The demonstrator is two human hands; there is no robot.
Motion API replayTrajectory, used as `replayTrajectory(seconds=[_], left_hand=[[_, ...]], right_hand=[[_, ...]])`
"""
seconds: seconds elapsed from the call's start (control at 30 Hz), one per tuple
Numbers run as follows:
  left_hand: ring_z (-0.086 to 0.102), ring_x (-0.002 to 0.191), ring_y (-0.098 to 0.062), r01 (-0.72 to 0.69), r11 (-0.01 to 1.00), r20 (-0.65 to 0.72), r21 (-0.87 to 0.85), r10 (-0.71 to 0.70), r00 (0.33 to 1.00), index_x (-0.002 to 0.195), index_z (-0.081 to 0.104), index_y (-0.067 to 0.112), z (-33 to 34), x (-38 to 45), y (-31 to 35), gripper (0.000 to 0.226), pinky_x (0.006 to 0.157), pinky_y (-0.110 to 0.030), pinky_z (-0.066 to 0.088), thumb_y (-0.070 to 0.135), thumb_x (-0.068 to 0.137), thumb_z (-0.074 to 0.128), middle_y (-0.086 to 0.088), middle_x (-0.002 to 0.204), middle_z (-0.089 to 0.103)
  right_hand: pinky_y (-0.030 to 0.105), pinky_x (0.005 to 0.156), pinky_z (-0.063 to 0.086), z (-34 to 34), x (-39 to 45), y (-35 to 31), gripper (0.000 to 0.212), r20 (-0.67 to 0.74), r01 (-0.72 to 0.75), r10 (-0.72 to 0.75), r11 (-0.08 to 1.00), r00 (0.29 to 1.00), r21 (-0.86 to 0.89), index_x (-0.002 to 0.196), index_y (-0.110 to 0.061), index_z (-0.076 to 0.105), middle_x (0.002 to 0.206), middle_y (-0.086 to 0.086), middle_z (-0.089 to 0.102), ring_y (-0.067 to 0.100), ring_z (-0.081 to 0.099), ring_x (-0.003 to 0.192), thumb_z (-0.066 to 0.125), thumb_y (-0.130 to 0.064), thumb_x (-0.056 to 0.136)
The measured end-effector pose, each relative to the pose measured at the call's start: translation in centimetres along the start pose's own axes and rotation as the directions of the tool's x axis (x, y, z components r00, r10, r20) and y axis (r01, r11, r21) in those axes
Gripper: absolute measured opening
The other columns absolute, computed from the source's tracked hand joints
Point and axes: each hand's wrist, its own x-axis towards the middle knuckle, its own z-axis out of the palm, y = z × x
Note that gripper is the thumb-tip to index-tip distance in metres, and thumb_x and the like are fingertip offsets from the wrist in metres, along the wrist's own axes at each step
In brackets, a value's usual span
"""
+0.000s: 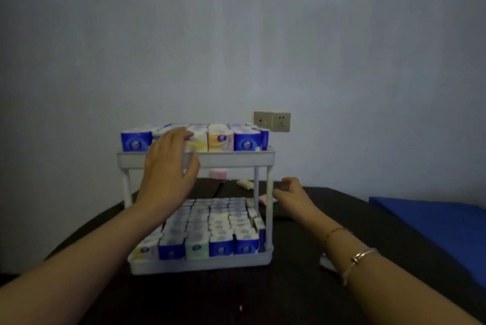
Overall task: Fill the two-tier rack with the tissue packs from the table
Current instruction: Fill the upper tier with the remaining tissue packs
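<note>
Head camera: my left hand (168,167) lies with straight fingers against the front tissue packs (222,139) on the white two-tier rack (231,159), whose upper and lower tiers stand packed. My right hand (292,194), fingers loosely curled and holding nothing, hovers by loose packs (246,184) on the dark table (302,293).

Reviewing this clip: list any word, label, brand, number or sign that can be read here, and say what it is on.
No text in this picture can be read.
Tissue packs on the top tier of the rack: a round logo on each front, too blurred to read.
Tissue packs on the bottom tier: the same logos, too blurred to read.
Wall socket: only holes and a small light, no lettering visible.
</note>
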Motion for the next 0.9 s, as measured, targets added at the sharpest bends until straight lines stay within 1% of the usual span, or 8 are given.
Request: replayTrajectory(seconds=[0.1,0.2,0.33,0.43,0.57,0.63,0.73,0.9], left_hand=[[0.037,0.117,-0.019,0.111,0.990,-0.030,0.093,-0.108,0.994,0.123,0.043,0.017,-1.0,-5.3,-1.9,0.039,0.095,-0.031,0.032,0.017,0.087,0.059,-0.005,0.126,0.042],[0.034,0.120,-0.027,0.369,0.917,-0.060,0.151,-0.364,0.929,0.126,0.038,0.014,-1.2,-9.9,-4.3,0.050,0.092,-0.035,0.036,0.020,0.085,0.065,-0.011,0.130,0.033],[0.032,0.133,-0.036,0.777,0.628,0.085,-0.047,-0.773,0.629,0.146,0.019,0.014,0.0,-12.5,-7.5,0.078,0.105,-0.048,0.036,0.014,0.085,0.067,-0.015,0.150,0.021],[0.040,0.131,-0.035,0.899,0.428,0.343,-0.098,-0.833,0.434,0.149,0.016,0.014,1.8,-13.6,-8.9,0.071,0.103,-0.046,0.036,0.022,0.092,0.058,-0.017,0.149,0.033],[0.053,0.112,-0.032,0.893,0.447,0.301,-0.055,-0.845,0.442,0.136,0.033,0.012,2.8,-14.0,-9.5,0.049,0.083,-0.041,0.042,0.026,0.094,0.054,-0.016,0.131,0.050],[0.055,0.106,-0.031,0.887,0.462,0.260,-0.012,-0.855,0.449,0.131,0.036,0.012,3.3,-14.1,-9.7,0.044,0.085,-0.045,0.045,0.027,0.094,0.055,-0.015,0.125,0.053],[0.056,0.097,-0.028,0.846,0.526,0.243,0.087,-0.835,0.494,0.126,0.041,0.014,3.7,-14.5,-9.6,0.041,0.080,-0.045,0.044,0.033,0.093,0.055,-0.012,0.115,0.055],[0.054,0.088,-0.021,0.722,0.678,0.256,0.138,-0.729,0.635,0.111,0.046,0.018,3.9,-15.7,-8.6,0.035,0.073,-0.042,0.043,0.044,0.090,0.056,-0.004,0.102,0.055]], right_hand=[[0.039,0.096,0.048,2.6,-1.4,3.4,0.050,0.039,-0.060,0.065,0.991,0.997,-0.115,0.136,-0.008,0.033,0.131,0.015,0.051,0.026,0.054,0.114,0.055,-0.016,0.092],[0.036,0.090,0.049,5.1,-2.2,6.5,0.044,0.051,-0.103,0.112,0.984,0.992,-0.148,0.131,-0.010,0.034,0.126,0.014,0.054,0.025,0.057,0.107,0.054,-0.015,0.093],[0.036,0.091,0.049,6.5,-1.6,8.6,0.039,0.017,-0.145,0.150,0.975,0.989,-0.169,0.129,-0.010,0.037,0.126,0.014,0.053,0.026,0.056,0.112,0.052,-0.013,0.093],[0.040,0.093,0.050,7.0,-1.0,10.1,0.032,0.011,-0.127,0.134,0.958,0.991,-0.258,0.121,-0.011,0.042,0.124,0.012,0.053,0.026,0.055,0.111,0.053,-0.014,0.091],[0.054,0.112,0.024,5.6,-0.9,11.5,0.043,-0.068,-0.057,0.014,0.736,0.998,-0.675,0.128,-0.016,0.045,0.136,0.010,0.046,0.029,0.036,0.132,0.053,-0.027,0.087],[0.063,0.112,0.004,3.8,-1.3,12.7,0.054,-0.144,-0.148,0.054,0.578,0.988,-0.803,0.140,-0.021,0.036,0.150,0.010,0.031,0.031,0.014,0.144,0.050,-0.035,0.090],[0.073,0.106,-0.001,1.1,-2.1,14.3,0.062,-0.223,-0.295,0.212,0.419,0.952,-0.859,0.148,-0.026,0.023,0.159,0.010,0.008,0.039,-0.006,0.145,0.042,-0.048,0.093],[0.076,0.104,0.004,0.2,-3.0,15.4,0.059,-0.234,-0.358,0.311,0.440,0.921,-0.824,0.149,-0.028,0.021,0.160,0.004,-0.003,0.039,-0.002,0.145,0.035,-0.050,0.096]])
